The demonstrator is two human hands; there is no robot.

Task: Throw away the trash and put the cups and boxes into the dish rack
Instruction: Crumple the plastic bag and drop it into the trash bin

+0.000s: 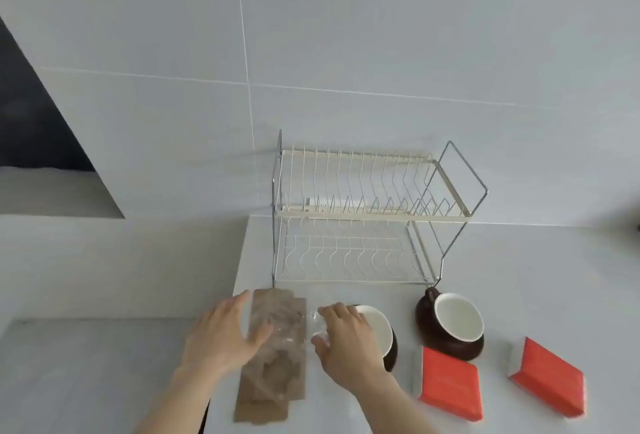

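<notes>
Gripping clear plastic trash [280,326] between left hand [225,333] and right hand [346,340], beside an empty cup [379,333].

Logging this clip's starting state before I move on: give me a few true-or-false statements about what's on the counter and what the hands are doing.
1. Both tiers of the dish rack hold nothing. True.
2. Three red boxes lie on the counter. False: two, one red box and another to its right.
3. The left hand and right hand are at clear plastic packaging lying on brown cardboard.
True.
4. The two brown cups stand upright. False: both, the near cup and the far cup, are tipped, white insides showing.
</notes>
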